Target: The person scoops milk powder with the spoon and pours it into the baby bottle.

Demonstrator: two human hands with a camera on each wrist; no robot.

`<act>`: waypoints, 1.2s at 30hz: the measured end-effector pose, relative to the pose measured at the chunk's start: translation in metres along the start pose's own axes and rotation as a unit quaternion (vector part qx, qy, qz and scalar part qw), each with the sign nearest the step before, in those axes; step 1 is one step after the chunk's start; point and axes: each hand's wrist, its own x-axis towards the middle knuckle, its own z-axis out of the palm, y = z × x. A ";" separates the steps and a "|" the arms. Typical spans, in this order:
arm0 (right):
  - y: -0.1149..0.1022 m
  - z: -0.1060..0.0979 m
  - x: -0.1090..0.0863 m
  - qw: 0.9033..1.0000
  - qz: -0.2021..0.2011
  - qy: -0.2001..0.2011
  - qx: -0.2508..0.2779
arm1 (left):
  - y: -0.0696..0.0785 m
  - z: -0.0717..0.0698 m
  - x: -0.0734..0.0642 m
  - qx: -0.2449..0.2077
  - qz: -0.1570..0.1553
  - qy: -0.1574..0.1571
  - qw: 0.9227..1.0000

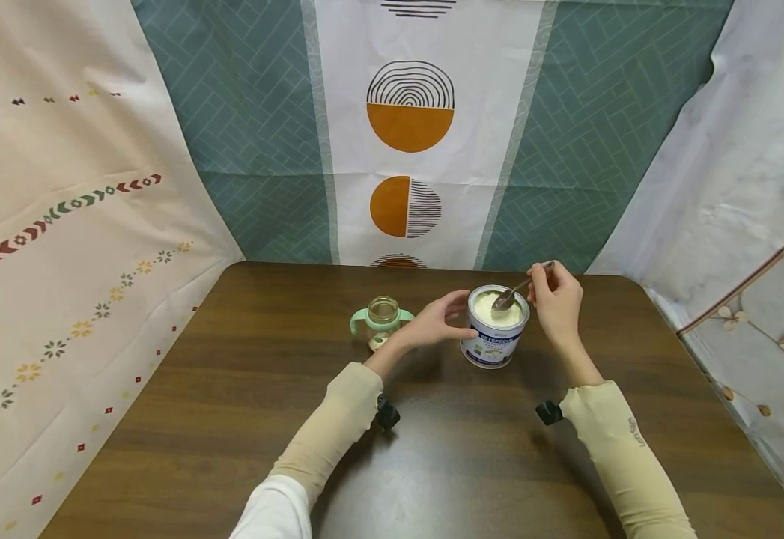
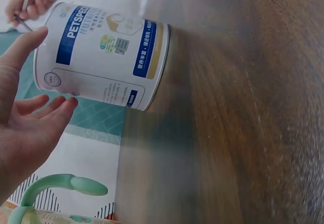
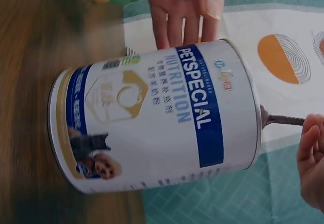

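A white and blue tin (image 1: 490, 348) labelled PETSPECIAL NUTRITION stands upright on the table, its top open and filled almost to the rim with pale cream powder (image 1: 487, 308). My right hand (image 1: 556, 299) pinches the handle of a metal spoon (image 1: 504, 301), its bowl at the powder inside the rim. In the right wrist view, only part of the spoon (image 3: 283, 119) shows past the rim. My left hand (image 1: 435, 322) is spread at the tin's left side, thumb toward the front and fingers fairly straight; its fingertips (image 2: 68, 105) are right by the wall.
Left of the tin, behind my left forearm, stands a small clear bottle (image 1: 383, 313) with a green collar and two green handles. The brown wooden table (image 1: 425, 457) meets patterned cloth hangings (image 1: 408, 217) at its back edge and sides.
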 end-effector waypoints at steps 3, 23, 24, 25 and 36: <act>-0.001 0.001 -0.004 0.991 -0.106 -0.003 -0.080 | -0.001 0.002 0.001 0.002 -0.007 0.003 1.000; 0.010 0.002 -0.013 0.899 -0.405 -0.070 -0.155 | -0.005 0.018 0.015 -0.009 0.005 0.033 0.999; 0.011 0.002 -0.014 0.897 -0.408 -0.070 -0.154 | -0.005 0.018 0.016 -0.013 0.006 0.034 0.999; 0.011 0.002 -0.014 0.897 -0.409 -0.072 -0.150 | -0.005 0.019 0.016 -0.017 0.007 0.036 0.999; 0.018 0.009 -0.021 0.934 -0.338 -0.057 -0.101 | -0.004 0.025 0.019 -0.036 0.006 0.051 0.998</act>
